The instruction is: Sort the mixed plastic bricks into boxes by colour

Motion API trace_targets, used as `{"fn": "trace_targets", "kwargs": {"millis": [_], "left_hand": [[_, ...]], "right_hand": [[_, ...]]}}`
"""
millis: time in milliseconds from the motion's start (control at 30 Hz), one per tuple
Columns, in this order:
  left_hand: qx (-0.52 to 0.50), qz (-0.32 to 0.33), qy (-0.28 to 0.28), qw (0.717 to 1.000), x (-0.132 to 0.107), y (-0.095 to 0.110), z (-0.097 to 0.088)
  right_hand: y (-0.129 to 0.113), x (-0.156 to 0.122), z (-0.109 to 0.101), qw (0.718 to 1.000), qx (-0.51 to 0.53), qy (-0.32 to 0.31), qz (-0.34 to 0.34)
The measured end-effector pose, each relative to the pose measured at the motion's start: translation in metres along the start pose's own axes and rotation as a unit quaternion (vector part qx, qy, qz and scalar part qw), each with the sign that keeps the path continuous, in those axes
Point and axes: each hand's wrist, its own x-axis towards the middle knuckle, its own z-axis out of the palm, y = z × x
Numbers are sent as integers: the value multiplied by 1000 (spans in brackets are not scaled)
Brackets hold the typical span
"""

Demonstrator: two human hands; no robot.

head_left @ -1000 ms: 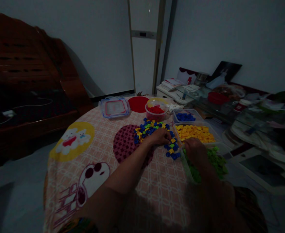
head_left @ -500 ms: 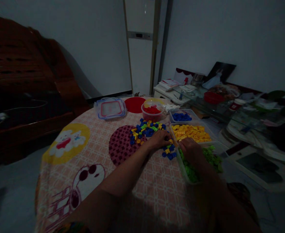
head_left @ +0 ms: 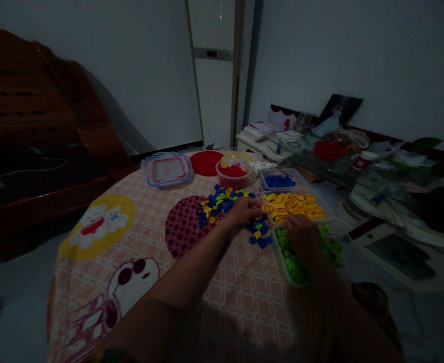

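My left hand (head_left: 244,210) is closed at the near left corner of the yellow-block box, with a yellow toy building block (head_left: 264,208) at its fingertips. Under and behind it lies a mixed pile of blue, yellow and green building blocks (head_left: 224,199). My right hand (head_left: 301,233) hangs over the box of green blocks (head_left: 293,264), fingers curled together; what they hold, if anything, is too dark to see. Just beyond it is the box of yellow blocks (head_left: 295,205). A few loose blue blocks (head_left: 262,242) lie left of the green box.
Farther back stand a box of blue blocks (head_left: 279,180) and a round tub of red blocks (head_left: 233,171). A clear lid with a blue rim (head_left: 168,170) lies at the table's far left. A cluttered glass-topped cabinet (head_left: 305,151) runs along the right.
My left hand has lifted slightly from the loose blocks toward the yellow box, a yellow block at its fingertips. My right hand has drawn slightly away from it. The view has shifted a little.
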Motion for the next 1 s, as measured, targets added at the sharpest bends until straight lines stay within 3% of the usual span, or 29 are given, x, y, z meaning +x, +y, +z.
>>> {"fn": "trace_targets", "kwargs": {"millis": [200,367,500,667,800,1000], "left_hand": [[-79,4,41,996,9,-7,17],[-64,59,9,996,11,-10,23],[95,115,15,989,4,-3,14],[311,184,49,931,-1,0,12],[349,194,49,916,1,-5,12],[364,216,35,905,1,-7,8]], "right_hand": [[-1,1,-2,1000,-7,-5,10],[-1,1,-3,1000,-15,-1,16],[-1,2,-2,1000,-11,11,-15],[-5,1,9,996,-30,-32,-80],[-10,3,12,990,-68,-83,-87],[7,19,1,966,-97,-162,-178]]}}
